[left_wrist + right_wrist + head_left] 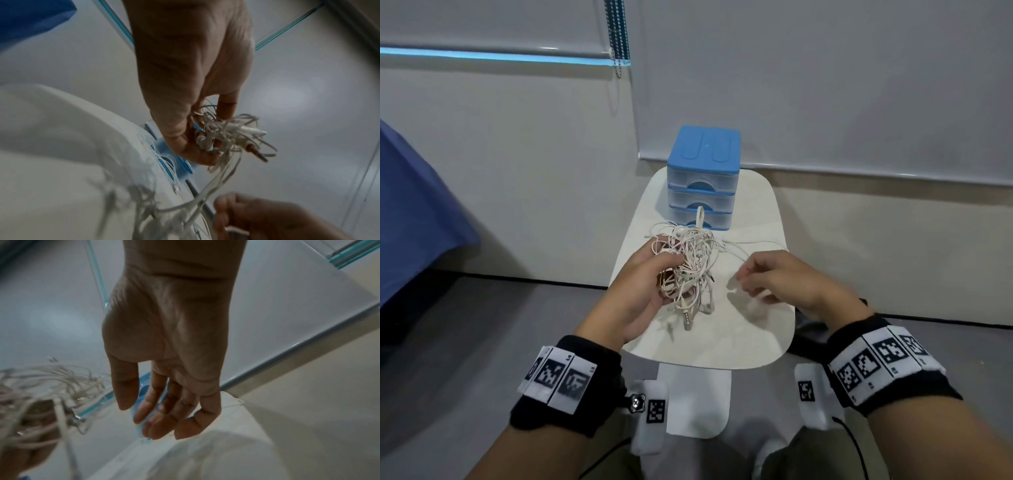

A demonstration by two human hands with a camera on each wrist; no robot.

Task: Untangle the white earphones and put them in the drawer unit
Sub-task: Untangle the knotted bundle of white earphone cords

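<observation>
A tangled bundle of white earphones [690, 260] hangs above the small white table [750, 329], and my left hand [650, 274] grips it with curled fingers. A jack plug [688, 320] dangles from the bundle's underside. The left wrist view shows thumb and fingers of that left hand [213, 134] closed around the earphones [232, 129]. My right hand [760, 277] hovers to the right of the bundle, its fingers loosely bent and holding nothing; one loose strand runs toward it. The right wrist view confirms this right hand [164, 410] is empty. The blue drawer unit [703, 178] stands at the table's far end with all drawers closed.
A blue cloth [414, 212] hangs at the left. Behind the table is a white wall with a blind cord [618, 34]. Grey floor surrounds the table. A white panel [695, 401] sits below the table's near edge.
</observation>
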